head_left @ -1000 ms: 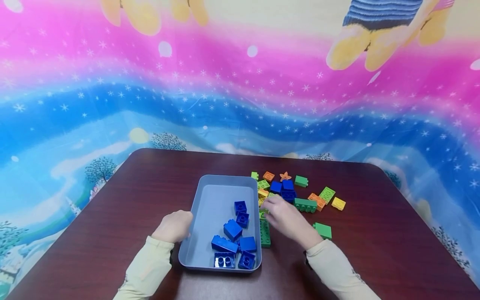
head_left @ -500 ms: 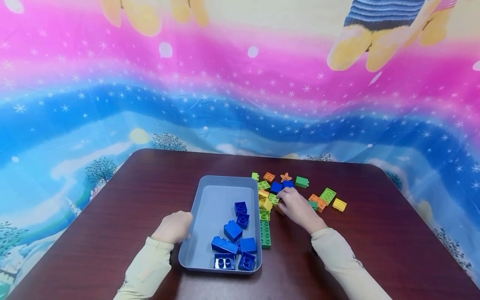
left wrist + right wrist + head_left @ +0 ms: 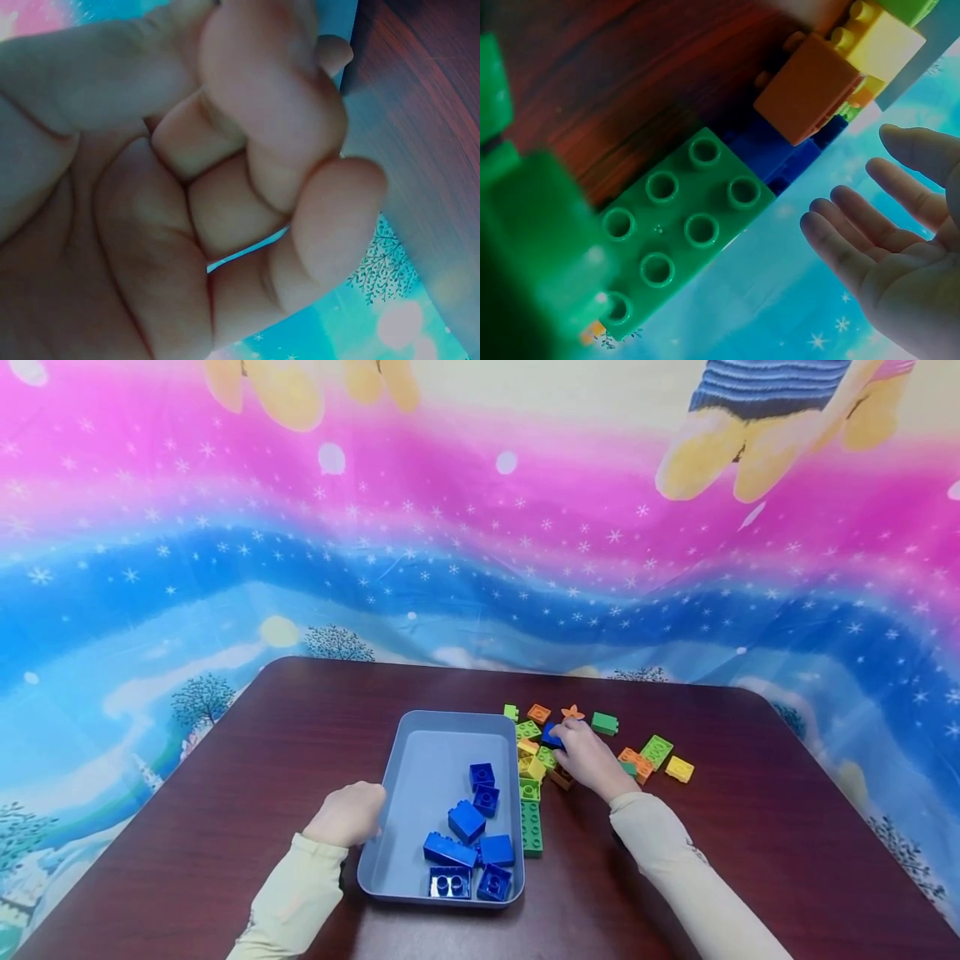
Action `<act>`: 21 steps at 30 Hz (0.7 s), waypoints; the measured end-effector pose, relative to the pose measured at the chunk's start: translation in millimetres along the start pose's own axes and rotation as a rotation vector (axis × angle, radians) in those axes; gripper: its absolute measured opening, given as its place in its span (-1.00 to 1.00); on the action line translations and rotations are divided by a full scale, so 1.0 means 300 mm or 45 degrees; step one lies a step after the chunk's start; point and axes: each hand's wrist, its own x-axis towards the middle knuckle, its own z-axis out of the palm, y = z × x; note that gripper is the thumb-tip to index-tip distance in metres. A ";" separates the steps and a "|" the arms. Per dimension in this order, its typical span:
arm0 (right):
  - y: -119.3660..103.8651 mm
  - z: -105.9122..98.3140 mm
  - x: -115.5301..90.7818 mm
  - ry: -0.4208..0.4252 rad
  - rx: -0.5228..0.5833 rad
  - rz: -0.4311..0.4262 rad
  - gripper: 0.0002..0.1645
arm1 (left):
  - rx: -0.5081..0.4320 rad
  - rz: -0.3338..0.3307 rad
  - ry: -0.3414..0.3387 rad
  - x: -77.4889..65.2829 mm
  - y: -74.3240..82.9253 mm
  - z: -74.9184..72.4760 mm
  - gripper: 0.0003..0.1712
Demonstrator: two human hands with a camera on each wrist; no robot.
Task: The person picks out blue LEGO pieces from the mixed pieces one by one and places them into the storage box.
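A grey tray (image 3: 438,752) stands on the table with several blue bricks (image 3: 467,821) in its right and near part. At its left rim my left hand (image 3: 347,812) grips the edge, fingers curled; the left wrist view shows the thumb and index finger (image 3: 262,67) closing on the tray wall. My right hand (image 3: 588,758) is over the loose pile to the right, its fingertips right at a blue brick (image 3: 551,734). In the right wrist view its fingers (image 3: 840,247) are loosely extended with nothing between them, beyond a green brick (image 3: 682,229) and a brown brick (image 3: 810,86).
Loose yellow bricks (image 3: 532,767) and a long green brick (image 3: 531,829) lie along the tray's right side. Farther right are an orange brick (image 3: 636,765), a lime brick (image 3: 657,752) and a yellow brick (image 3: 679,768). An orange star-shaped piece (image 3: 572,712) lies behind the hand.
My right hand has moved from beside the tray's right rim rightward and away over the pile, onto the blue bricks. The left hand and tray have stayed in place.
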 end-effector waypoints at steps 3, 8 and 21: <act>0.005 0.006 0.018 -0.012 0.001 -0.005 -0.66 | -0.003 -0.005 -0.008 -0.001 -0.001 0.000 -0.82; 0.012 0.009 0.038 -0.040 0.000 -0.003 -0.64 | -0.013 -0.009 -0.016 0.003 -0.002 -0.001 -0.83; 0.029 0.029 0.069 -0.133 0.015 0.037 -0.54 | -0.010 -0.018 -0.011 -0.001 0.001 -0.003 -0.83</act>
